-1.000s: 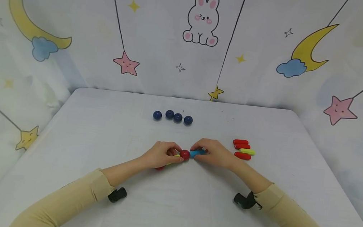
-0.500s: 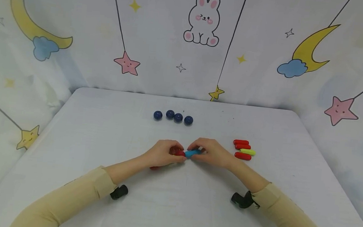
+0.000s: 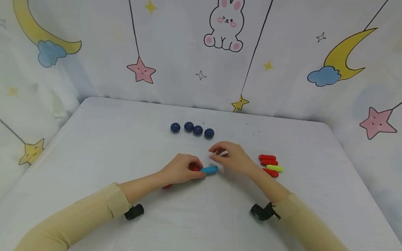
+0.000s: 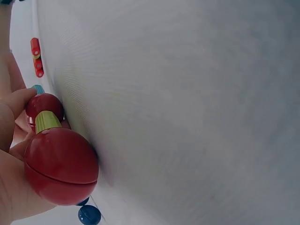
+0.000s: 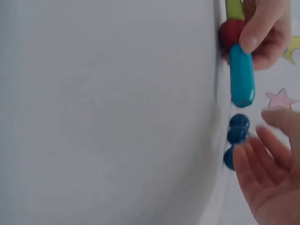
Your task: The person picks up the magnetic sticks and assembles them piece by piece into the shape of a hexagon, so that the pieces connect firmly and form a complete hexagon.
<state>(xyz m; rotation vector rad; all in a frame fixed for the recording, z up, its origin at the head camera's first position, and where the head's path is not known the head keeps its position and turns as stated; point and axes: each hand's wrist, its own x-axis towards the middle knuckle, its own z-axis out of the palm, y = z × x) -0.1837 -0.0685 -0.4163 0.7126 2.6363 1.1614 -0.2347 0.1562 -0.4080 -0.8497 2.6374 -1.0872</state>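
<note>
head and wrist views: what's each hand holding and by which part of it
The left hand holds a ball-and-rod chain by its red ball, where the light-blue rod joins. The right hand holds nothing.

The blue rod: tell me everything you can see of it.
The blue rod is short and glossy, apparently plastic, with faceted sides and a blunt free end. Its other end meets a red ball, seemingly joined. The left grip holds the red ball at that joint; the right grip does not touch the rod. It points right in the head view; whether it rests on the tabletop is unclear.
</note>
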